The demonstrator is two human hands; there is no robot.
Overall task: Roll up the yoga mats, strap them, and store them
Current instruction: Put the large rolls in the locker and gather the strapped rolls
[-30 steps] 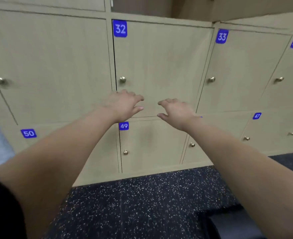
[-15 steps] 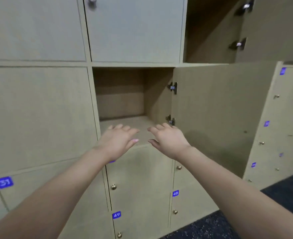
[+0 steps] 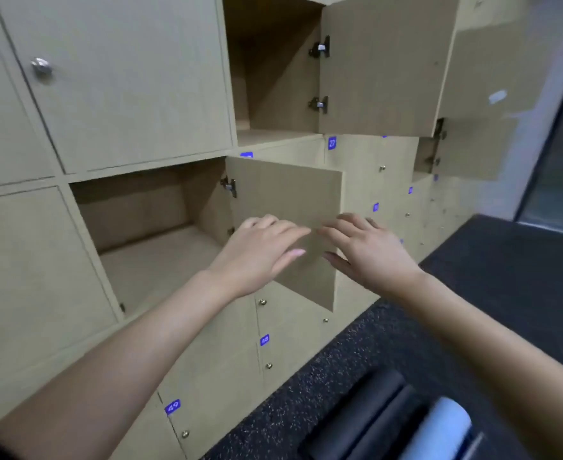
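Rolled yoga mats lie on the speckled floor at the bottom right: dark rolls [image 3: 366,416] and a pale blue roll [image 3: 439,429] beside them. In front of me a wooden locker compartment [image 3: 160,260] stands open and holds nothing; its door [image 3: 290,194] swings out to the right. My left hand [image 3: 260,254] and my right hand [image 3: 366,250] hover side by side in front of that door, fingers loosely extended, holding nothing. Whether they touch the door I cannot tell.
A wall of numbered wooden lockers [image 3: 124,78] with metal knobs fills the view. Another locker above right stands open with its door [image 3: 383,64] swung out. A third door [image 3: 469,147] hangs open further right. Dark speckled floor [image 3: 472,277] lies to the right.
My view has swung up and then right, from closed lockers 32 and 49 to an open compartment. Both hands stay out in front. The mats on the floor have come into view.
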